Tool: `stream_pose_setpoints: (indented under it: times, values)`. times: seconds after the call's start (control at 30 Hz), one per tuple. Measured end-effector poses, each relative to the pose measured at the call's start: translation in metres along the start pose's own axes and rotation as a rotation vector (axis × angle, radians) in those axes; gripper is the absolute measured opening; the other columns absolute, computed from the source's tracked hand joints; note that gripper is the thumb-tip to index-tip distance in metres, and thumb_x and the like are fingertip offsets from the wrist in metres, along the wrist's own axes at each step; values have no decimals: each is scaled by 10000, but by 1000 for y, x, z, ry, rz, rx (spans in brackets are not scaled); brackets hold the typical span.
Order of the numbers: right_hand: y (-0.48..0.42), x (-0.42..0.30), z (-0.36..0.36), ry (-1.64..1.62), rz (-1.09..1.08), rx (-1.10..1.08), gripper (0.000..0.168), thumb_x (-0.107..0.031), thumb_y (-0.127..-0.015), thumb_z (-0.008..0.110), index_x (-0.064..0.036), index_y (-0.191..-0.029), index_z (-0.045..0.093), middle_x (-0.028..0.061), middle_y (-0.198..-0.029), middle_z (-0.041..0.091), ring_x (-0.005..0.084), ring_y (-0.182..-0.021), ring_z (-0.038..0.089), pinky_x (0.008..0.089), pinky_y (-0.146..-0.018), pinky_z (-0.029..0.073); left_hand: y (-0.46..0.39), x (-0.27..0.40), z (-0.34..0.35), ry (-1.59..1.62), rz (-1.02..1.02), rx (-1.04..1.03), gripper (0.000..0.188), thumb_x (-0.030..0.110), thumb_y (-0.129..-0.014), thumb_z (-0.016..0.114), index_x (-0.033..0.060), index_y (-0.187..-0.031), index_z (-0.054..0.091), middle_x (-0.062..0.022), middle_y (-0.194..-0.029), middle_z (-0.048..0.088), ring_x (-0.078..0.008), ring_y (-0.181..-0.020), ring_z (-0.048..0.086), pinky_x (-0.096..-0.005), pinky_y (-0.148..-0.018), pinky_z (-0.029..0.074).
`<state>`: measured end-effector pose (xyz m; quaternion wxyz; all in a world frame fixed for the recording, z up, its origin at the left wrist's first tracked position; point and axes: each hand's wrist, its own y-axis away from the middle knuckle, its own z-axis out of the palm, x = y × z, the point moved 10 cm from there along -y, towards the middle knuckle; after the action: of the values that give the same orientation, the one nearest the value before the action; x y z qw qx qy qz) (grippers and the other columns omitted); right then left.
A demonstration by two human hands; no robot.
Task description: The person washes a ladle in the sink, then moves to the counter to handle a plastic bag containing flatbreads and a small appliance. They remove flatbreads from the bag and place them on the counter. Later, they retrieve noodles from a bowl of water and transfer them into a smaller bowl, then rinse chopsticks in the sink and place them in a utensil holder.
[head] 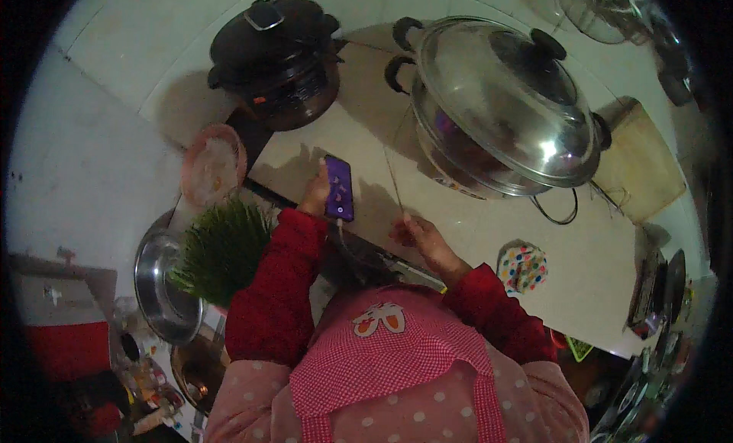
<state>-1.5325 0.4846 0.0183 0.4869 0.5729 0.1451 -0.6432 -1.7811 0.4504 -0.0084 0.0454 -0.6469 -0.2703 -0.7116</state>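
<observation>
My left hand point(316, 192) is closed around the left edge of a smartphone point(339, 188) with a lit purple screen. A pale cable point(342, 232) hangs from the phone's lower end. To the right, my right hand point(422, 238) is held over the tiled counter point(458, 231), fingers loosely bent and apart, with nothing seen in it. A polka-dotted cloth item point(523, 268) lies on the counter to the right of that hand. Beside my left forearm stands a bunch of thin green leaves point(226, 254).
A large lidded steel steamer pot point(492, 111) and a dark electric cooker point(280, 65) stand at the back. On the left are a pink bowl point(213, 165) and a steel basin point(163, 283). A cutting board point(647, 162) leans at the back right; dishes crowd the lower right edge.
</observation>
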Motion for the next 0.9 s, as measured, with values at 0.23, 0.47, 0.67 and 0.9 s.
stream_pose_setpoints:
  times: [0.23,0.47,0.67,0.9]
  values:
    - [38,11,-33,13,-12,169,483,-427,-959,421,10,-1108,562,75,-936,621,147,-845,568,296,-786,467,-15,35,-24,-792,38,441,614,489,-895,446,-64,-1152,518,-261,-1070,583,-362,-982,586,-424,-855,454]
    - [98,12,-140,561,-233,683,342,-336,-919,523,-66,-1121,578,122,-1023,627,236,-911,584,348,-812,452,-15,71,69,-373,520,338,394,217,-869,579,-5,-1188,514,-193,-1174,555,-314,-1105,517,-368,-945,397]
    - [194,18,-266,1352,154,1201,468,-320,-799,621,-119,-1210,520,206,-1249,464,413,-1169,394,505,-904,387,61,19,229,-265,266,-284,447,204,-848,623,36,-1240,489,-110,-1224,525,-227,-1185,462,-334,-879,416]
    - [128,35,-135,1369,-210,897,445,-242,-723,676,-133,-1139,564,151,-1264,456,353,-1136,456,495,-891,393,95,-20,282,-449,238,-430,448,210,-852,631,33,-1232,474,-146,-1218,530,-226,-1104,520,-329,-882,437]
